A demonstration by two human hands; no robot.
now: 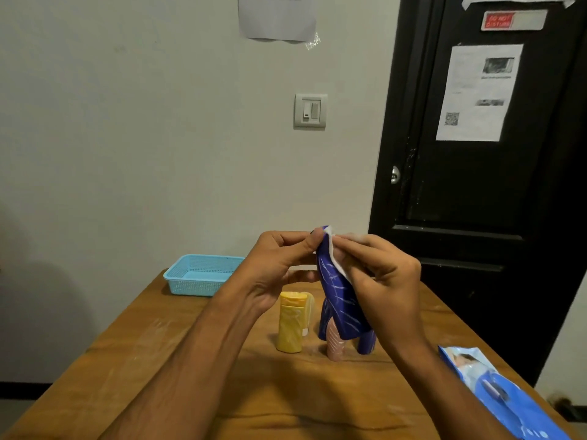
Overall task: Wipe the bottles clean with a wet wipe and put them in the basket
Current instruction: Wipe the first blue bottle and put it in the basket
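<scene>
Blue bottle | hands: left pinches top, right presses wipe, mostly hidden

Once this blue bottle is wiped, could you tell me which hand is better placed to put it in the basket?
Probably the left. The left hand already pinches the blue bottle and is nearer the basket; the right hand presses the wipe on it.

Open tabletop along near and left edges; yellow bottle, pink bottle and blue bottle clustered mid-table; basket at far-left corner; wipes pack overhanging right edge.
</scene>
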